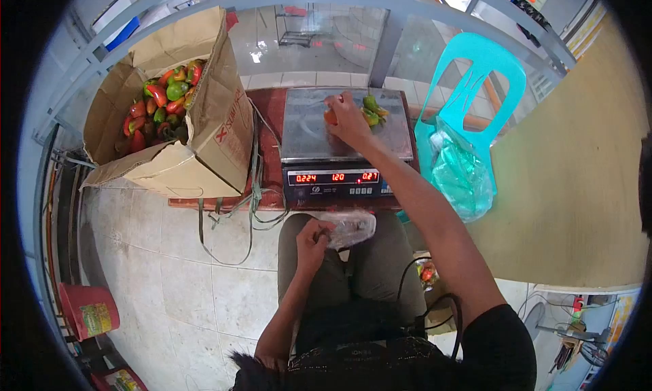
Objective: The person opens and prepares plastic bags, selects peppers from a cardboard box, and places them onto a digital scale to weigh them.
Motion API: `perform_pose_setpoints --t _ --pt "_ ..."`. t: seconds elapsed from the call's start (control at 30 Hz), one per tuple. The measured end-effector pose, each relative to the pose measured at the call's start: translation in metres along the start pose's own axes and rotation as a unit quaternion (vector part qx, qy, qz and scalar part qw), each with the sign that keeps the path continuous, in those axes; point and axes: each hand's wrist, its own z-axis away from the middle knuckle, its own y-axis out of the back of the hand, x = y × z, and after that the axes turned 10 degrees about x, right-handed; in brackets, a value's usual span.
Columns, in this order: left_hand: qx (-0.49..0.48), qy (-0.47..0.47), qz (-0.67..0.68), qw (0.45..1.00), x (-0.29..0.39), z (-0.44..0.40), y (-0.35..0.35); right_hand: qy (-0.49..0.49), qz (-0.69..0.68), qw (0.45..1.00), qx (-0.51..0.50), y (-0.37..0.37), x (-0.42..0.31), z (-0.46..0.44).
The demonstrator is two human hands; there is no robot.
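A digital scale (295,143) stands in front of me, its red display reading 0.224, 1.20 and 0.27. On the left part of its metal plate, my right hand (348,122) has its fingers closed around a red pepper (330,117), partly hidden by the hand. Just right of that hand lie several green peppers (371,110). Low over my lap, my left hand (312,241) grips a clear plastic bag (354,229), which spreads out to the right below the scale.
A cardboard box (217,143) full of red and green peppers stands at the left. Plastic bags (460,170) rest on a teal chair (485,65) at the right, beside a wooden tabletop (570,187). Straps (252,187) dangle near the box. A red bin (88,311) is lower left.
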Motion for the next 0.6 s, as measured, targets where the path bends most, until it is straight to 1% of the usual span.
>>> perform_pose_setpoints --t 0.03,0.07,0.13,0.17,0.2,0.27,0.3,0.33,0.4,0.43,0.5,0.6 --pt "-0.003 -0.012 -0.027 1.000 0.001 0.001 0.001 0.005 -0.033 0.999 0.014 0.001 -0.002 0.002" --pt "-0.004 -0.026 -0.053 0.998 0.001 -0.001 0.002 -0.016 -0.059 0.998 0.009 0.006 -0.005 0.006" --pt "0.012 -0.052 -0.079 0.995 0.007 -0.004 0.001 -0.049 -0.111 0.993 0.000 0.049 -0.042 -0.001" --pt "0.026 -0.060 -0.080 0.995 0.008 -0.003 0.000 -0.070 -0.194 0.977 -0.061 0.077 -0.059 0.003" --pt "0.040 -0.068 -0.081 0.994 0.010 -0.001 -0.001 -0.091 -0.274 0.950 -0.122 0.106 -0.076 0.014" --pt "0.054 -0.096 -0.104 0.988 0.015 0.000 -0.005 -0.176 -0.352 0.889 -0.232 0.154 -0.108 0.048" --pt "0.058 -0.113 -0.116 0.985 0.019 -0.002 -0.008 -0.224 -0.404 0.842 -0.279 0.167 -0.111 0.071" --pt "0.047 -0.089 -0.107 0.989 0.033 -0.001 -0.013 -0.269 -0.451 0.787 -0.323 0.175 -0.113 0.093" --pt "0.025 -0.042 -0.091 0.995 0.073 0.007 -0.025 -0.342 -0.464 0.751 -0.322 0.186 -0.122 0.126" --pt "0.014 -0.085 -0.098 0.991 0.081 0.010 -0.029 -0.376 -0.471 0.730 -0.321 0.189 -0.126 0.139" --pt "-0.004 -0.174 -0.111 0.979 0.096 0.014 -0.036 -0.437 -0.522 0.676 -0.282 0.193 -0.128 0.161" --pt "-0.048 -0.209 -0.126 0.969 0.122 0.027 -0.041 -0.500 -0.603 0.586 -0.207 0.191 -0.128 0.183"
